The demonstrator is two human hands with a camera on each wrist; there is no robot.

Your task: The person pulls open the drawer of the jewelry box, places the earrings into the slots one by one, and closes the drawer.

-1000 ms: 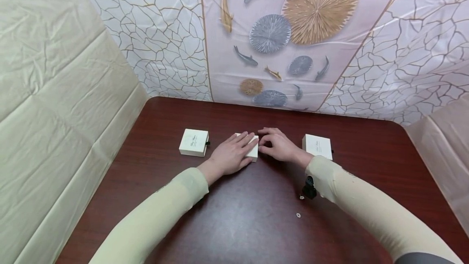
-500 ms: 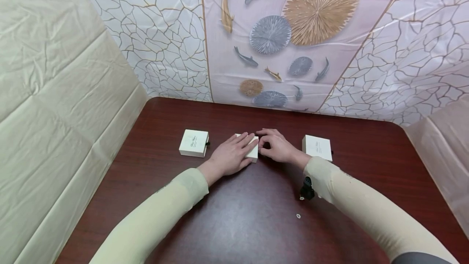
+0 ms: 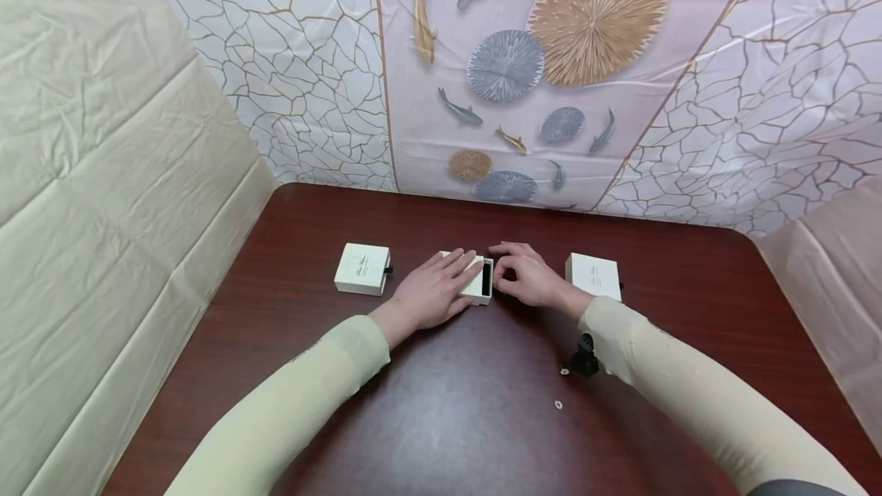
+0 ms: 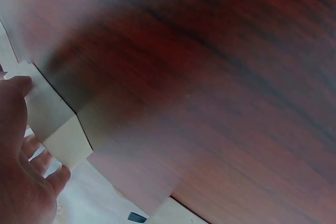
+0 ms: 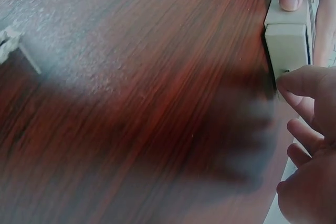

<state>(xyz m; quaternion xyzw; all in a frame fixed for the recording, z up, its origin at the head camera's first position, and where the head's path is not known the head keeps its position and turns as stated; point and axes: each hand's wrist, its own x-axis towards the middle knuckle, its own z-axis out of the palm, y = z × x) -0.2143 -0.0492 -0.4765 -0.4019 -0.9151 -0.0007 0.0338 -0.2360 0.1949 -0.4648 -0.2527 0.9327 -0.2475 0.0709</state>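
A small white drawer box (image 3: 472,289) lies at the middle of the table. Its drawer (image 3: 487,280) is slid partway out to the right, baring a strip of black inside. My left hand (image 3: 430,291) holds the sleeve, fingers across the top and thumb on the near side. At the drawer's front, my right hand (image 3: 526,278) pinches its small dark pull tab (image 5: 286,71) between thumb and forefinger. The fingertips cover most of that tab. Two similar drawer boxes sit apart: one closed box (image 3: 362,269) on the left, another (image 3: 595,277) behind the right wrist.
Two tiny whitish bits, one scrap (image 3: 559,405) and another scrap (image 3: 564,371), lie near the right forearm. A black device (image 3: 584,358) hangs at the right sleeve. The dark red table (image 3: 441,419) ends at a patterned cloth (image 3: 331,121) behind.
The middle box's drawer has come out of its sleeve to the right, pulled by my right hand, which moved slightly right. My left hand has stayed on the sleeve.
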